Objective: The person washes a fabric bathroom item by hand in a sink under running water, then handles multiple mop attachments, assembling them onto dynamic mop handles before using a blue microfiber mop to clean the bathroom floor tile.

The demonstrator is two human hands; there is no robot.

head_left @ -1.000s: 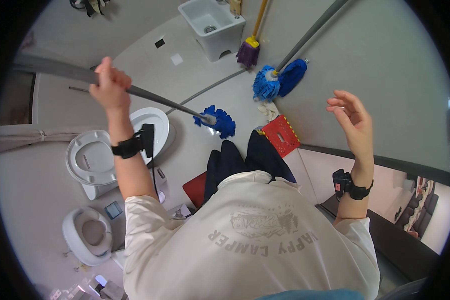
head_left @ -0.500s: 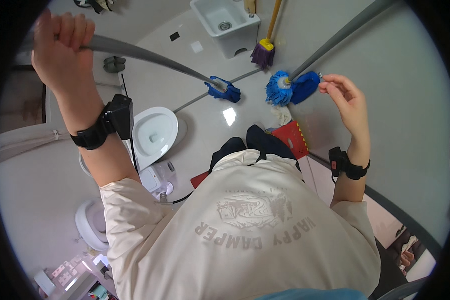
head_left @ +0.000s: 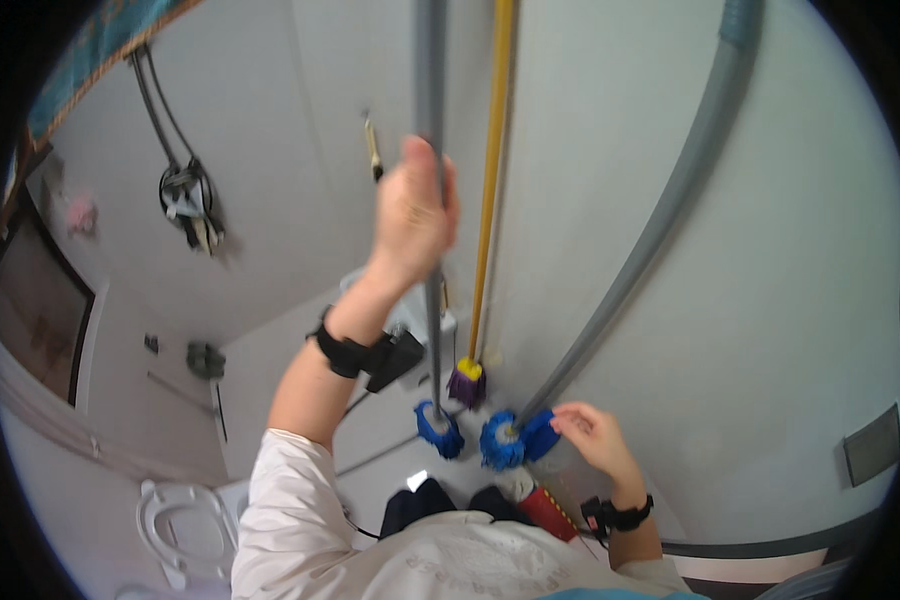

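My left hand (head_left: 415, 220) is closed around the upper part of a grey mop handle (head_left: 431, 70), now standing close to upright. At its lower end is a blue mop head (head_left: 438, 430) on the floor. My right hand (head_left: 595, 440) is held low on the right with thumb and fingers drawn together. Its fingertips overlap the edge of a dark blue flat piece (head_left: 540, 437) in view; whether they touch it, or pinch something small, cannot be made out. Beside that piece is a lighter blue string mop head (head_left: 503, 442), whose grey handle (head_left: 660, 205) leans against the right wall.
A broom with a yellow handle (head_left: 490, 190) and purple bristles (head_left: 467, 386) stands between the mops. A white sink (head_left: 407, 300) is partly hidden behind my left arm. Near my feet lies a red box-like object (head_left: 550, 512). A toilet (head_left: 185, 530) stands at lower left.
My left hand has swung from the far left to the middle, bringing the mop handle upright. The view has tilted up toward the wall. My right hand keeps near the blue flat piece.
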